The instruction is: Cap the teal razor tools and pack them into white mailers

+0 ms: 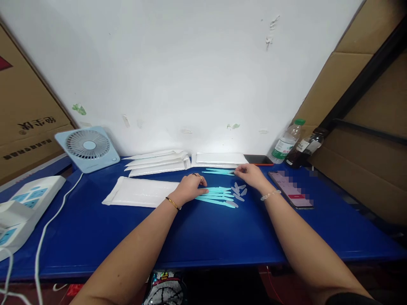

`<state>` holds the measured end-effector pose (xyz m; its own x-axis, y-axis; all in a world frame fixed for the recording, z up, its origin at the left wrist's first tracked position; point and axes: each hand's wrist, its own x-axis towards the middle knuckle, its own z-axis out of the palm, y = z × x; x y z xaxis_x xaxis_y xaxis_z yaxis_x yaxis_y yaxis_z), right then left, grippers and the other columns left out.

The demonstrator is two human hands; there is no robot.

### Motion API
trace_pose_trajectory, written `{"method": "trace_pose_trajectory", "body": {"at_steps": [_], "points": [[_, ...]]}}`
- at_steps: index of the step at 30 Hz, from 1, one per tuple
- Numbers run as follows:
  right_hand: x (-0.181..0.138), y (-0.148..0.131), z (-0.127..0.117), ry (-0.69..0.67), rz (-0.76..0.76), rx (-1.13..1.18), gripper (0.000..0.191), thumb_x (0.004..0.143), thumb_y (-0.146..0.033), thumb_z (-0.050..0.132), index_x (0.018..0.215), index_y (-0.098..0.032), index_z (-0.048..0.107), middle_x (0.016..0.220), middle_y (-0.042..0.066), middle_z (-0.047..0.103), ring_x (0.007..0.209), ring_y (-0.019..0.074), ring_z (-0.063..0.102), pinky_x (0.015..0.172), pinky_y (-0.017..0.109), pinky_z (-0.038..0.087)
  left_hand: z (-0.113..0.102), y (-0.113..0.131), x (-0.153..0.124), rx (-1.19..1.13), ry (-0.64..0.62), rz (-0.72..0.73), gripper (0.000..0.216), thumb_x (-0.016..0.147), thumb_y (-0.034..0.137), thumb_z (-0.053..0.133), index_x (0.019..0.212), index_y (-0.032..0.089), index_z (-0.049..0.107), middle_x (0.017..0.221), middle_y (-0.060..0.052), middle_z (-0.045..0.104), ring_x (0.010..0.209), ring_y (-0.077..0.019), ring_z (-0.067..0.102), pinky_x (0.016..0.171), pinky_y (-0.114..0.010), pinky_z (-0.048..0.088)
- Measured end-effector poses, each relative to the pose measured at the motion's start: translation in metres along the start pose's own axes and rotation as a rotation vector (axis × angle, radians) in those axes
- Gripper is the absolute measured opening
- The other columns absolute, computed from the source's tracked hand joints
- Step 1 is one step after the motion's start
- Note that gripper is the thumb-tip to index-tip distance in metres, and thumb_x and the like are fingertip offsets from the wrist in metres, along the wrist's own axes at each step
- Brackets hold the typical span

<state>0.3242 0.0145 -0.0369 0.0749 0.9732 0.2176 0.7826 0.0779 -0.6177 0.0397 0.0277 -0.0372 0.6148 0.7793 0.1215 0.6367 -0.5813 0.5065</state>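
Observation:
My left hand (190, 187) rests on the blue table (197, 233), its fingertips pressing the near end of a fanned row of several light blue slim tools (219, 197) with clear caps (238, 191). My right hand (249, 174) reaches further back and pinches the tip of a second small bunch of light blue tools (218, 171) lying by the envelopes. A white padded envelope (140, 192) lies flat just left of my left hand.
More white envelopes (157, 163) and a flat pile (219, 159) line the wall. A small blue fan (87, 148) and white device (22, 207) with cables stand left. A phone (291, 189), two bottles (288, 146) and cardboard boxes are right.

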Motion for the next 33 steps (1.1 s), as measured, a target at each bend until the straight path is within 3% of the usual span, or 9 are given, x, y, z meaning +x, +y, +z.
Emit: {"method": "trace_pose_trajectory", "body": {"at_steps": [4, 8, 12, 17, 23, 33], "points": [[-0.008, -0.007, -0.009, -0.292, 0.051, -0.080, 0.019, 0.062, -0.035, 0.072, 0.057, -0.018, 0.066, 0.060, 0.004, 0.066, 0.057, 0.0168, 0.058, 0.052, 0.026, 0.040, 0.000, 0.004, 0.001, 0.011, -0.033, -0.059, 0.011, 0.076, 0.030, 0.059, 0.077, 0.022, 0.066, 0.082, -0.001, 0.066, 0.075, -0.0161, 0.059, 0.063, -0.024, 0.041], [-0.012, -0.015, -0.005, -0.408, 0.075, -0.116, 0.012, 0.063, -0.028, 0.070, 0.066, -0.016, 0.067, 0.067, 0.003, 0.068, 0.062, 0.0145, 0.060, 0.053, 0.023, 0.041, -0.003, 0.007, 0.001, 0.070, -0.050, -0.068, 0.014, 0.079, 0.028, 0.054, 0.077, 0.020, 0.066, 0.083, -0.001, 0.067, 0.074, -0.0150, 0.059, 0.062, -0.023, 0.040], [-0.011, -0.016, 0.000, -0.404, 0.016, -0.106, 0.012, 0.068, -0.027, 0.066, 0.069, -0.016, 0.065, 0.068, 0.003, 0.067, 0.062, 0.0133, 0.058, 0.054, 0.022, 0.042, -0.001, 0.005, 0.002, 0.111, -0.042, -0.057, 0.020, 0.081, 0.021, 0.047, 0.078, 0.019, 0.067, 0.090, -0.003, 0.069, 0.078, -0.0158, 0.060, 0.065, -0.023, 0.041], [-0.010, -0.013, -0.002, -0.367, -0.071, 0.042, 0.019, 0.073, -0.036, 0.065, 0.074, -0.016, 0.063, 0.069, 0.002, 0.064, 0.062, 0.0126, 0.057, 0.057, 0.023, 0.044, 0.002, -0.001, 0.004, 0.052, -0.036, -0.078, 0.021, 0.083, 0.025, 0.046, 0.080, 0.018, 0.065, 0.091, -0.004, 0.069, 0.080, -0.0167, 0.061, 0.066, -0.024, 0.042], [-0.014, -0.022, -0.008, -0.369, -0.041, 0.291, 0.028, 0.075, -0.041, 0.066, 0.087, -0.016, 0.064, 0.070, 0.001, 0.062, 0.058, 0.0117, 0.059, 0.058, 0.025, 0.049, -0.003, -0.010, 0.002, -0.027, 0.067, -0.081, 0.022, 0.087, 0.030, 0.042, 0.086, 0.020, 0.061, 0.082, -0.001, 0.068, 0.074, -0.0155, 0.060, 0.063, -0.024, 0.041], [-0.015, -0.026, -0.007, -0.382, -0.013, 0.465, 0.032, 0.072, -0.042, 0.071, 0.088, -0.015, 0.066, 0.070, 0.003, 0.065, 0.064, 0.0134, 0.063, 0.063, 0.026, 0.051, -0.005, -0.012, 0.003, -0.107, 0.082, -0.096, 0.023, 0.086, 0.032, 0.042, 0.084, 0.018, 0.060, 0.081, -0.001, 0.068, 0.069, -0.0144, 0.058, 0.060, -0.024, 0.040]]}}
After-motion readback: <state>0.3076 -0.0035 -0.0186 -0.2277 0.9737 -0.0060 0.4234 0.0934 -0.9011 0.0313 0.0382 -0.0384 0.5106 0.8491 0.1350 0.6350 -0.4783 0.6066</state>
